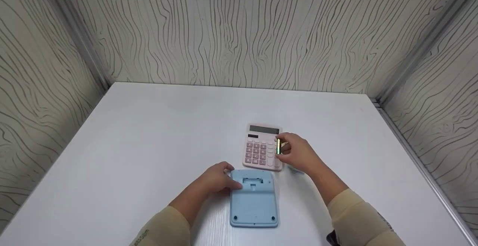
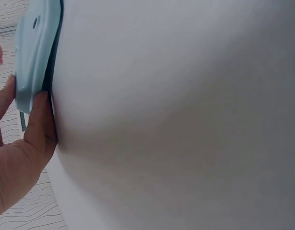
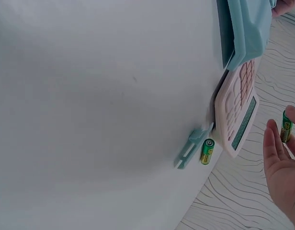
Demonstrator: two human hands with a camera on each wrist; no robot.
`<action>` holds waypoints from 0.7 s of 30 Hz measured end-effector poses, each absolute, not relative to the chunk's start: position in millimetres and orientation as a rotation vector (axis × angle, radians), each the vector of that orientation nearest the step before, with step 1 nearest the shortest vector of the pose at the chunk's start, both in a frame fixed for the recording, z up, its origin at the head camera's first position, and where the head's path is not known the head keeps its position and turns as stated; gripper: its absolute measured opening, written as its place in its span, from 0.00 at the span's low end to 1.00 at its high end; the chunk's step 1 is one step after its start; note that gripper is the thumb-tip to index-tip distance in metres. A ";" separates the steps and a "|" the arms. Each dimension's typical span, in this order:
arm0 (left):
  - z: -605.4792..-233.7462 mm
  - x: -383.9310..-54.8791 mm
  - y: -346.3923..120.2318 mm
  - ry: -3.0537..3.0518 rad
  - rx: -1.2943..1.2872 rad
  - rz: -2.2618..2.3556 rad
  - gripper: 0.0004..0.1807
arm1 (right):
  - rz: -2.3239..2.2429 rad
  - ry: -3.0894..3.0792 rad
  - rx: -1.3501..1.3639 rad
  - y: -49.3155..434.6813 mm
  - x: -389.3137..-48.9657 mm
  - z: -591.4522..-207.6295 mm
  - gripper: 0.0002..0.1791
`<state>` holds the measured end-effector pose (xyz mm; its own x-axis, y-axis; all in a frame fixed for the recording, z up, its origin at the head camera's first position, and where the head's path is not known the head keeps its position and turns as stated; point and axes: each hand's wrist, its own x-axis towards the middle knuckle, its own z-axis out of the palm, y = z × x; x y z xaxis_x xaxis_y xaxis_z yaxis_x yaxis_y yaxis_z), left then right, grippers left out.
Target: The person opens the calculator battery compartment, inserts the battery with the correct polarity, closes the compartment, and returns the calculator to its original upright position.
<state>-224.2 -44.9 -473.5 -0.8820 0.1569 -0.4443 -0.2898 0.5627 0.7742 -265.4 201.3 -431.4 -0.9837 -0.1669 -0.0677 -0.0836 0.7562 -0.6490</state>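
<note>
A light blue calculator (image 1: 254, 208) lies face down, its battery compartment (image 1: 253, 181) uncovered near the far end. My left hand (image 1: 218, 179) grips its far left corner, thumb on the back and fingers at the edge. Above the right side of a pink calculator (image 1: 257, 152), my right hand (image 1: 297, 151) pinches a green and gold battery (image 3: 286, 127) between thumb and fingertips. On the table, a second battery (image 3: 207, 152) lies beside a blue battery cover (image 3: 189, 149); in the head view the right hand largely hides both.
The pink calculator is face up just beyond the blue one. Both rest on a white table (image 1: 149, 134) enclosed by wood-patterned panels (image 1: 224, 33). A small dark object (image 1: 331, 237) shows by the right sleeve.
</note>
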 end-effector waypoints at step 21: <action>-472.9 -223.7 -46.2 2.320 -0.119 1.280 0.35 | -1.052 2.760 -0.271 170.6 -245.7 -443.1 0.28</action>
